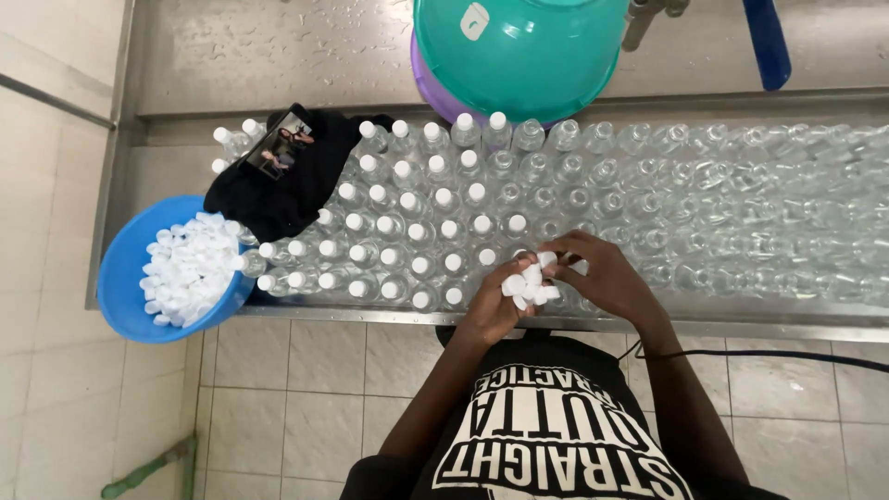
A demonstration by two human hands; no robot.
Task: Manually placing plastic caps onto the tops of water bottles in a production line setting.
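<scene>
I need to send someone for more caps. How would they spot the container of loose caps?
Find the long steel table packed with clear bottles. At its left end, beside a black cloth, sits a round blue bowl. It alone is heaped with loose white caps.

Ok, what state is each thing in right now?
Clear plastic bottles, left group: capped white.
Clear plastic bottles, right group: uncapped.
Round blue plastic bowl: full of white caps.
Teal plastic basin: upside down.
Phone: screen on.
Left hand: holding white caps.
Right hand: picking caps.

A steel bench (278, 56) carries clear bottles (648, 185), seemingly plastic.
</scene>
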